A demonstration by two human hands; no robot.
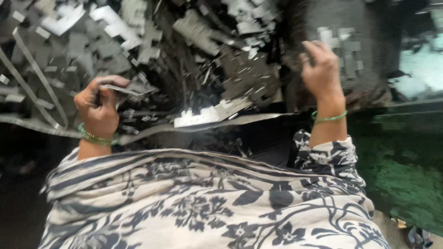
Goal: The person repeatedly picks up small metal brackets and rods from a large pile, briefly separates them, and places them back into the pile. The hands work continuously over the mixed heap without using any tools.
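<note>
The left hand (98,109), wrist bent, pinches a flat metal piece (123,89) over the scrap heap (221,69), while the raised right hand (320,69) curls loosely, apparently empty.

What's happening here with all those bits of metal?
A person in a white cloth with a dark floral print is working over a big heap of flat grey metal offcuts. The left hand grips a thin flat grey metal piece at the pile's edge. The right hand is raised over the heap with fingers curled; whether it holds anything is too blurred to tell. Both wrists wear green bangles. A long bent metal strip lies to the left.
</note>
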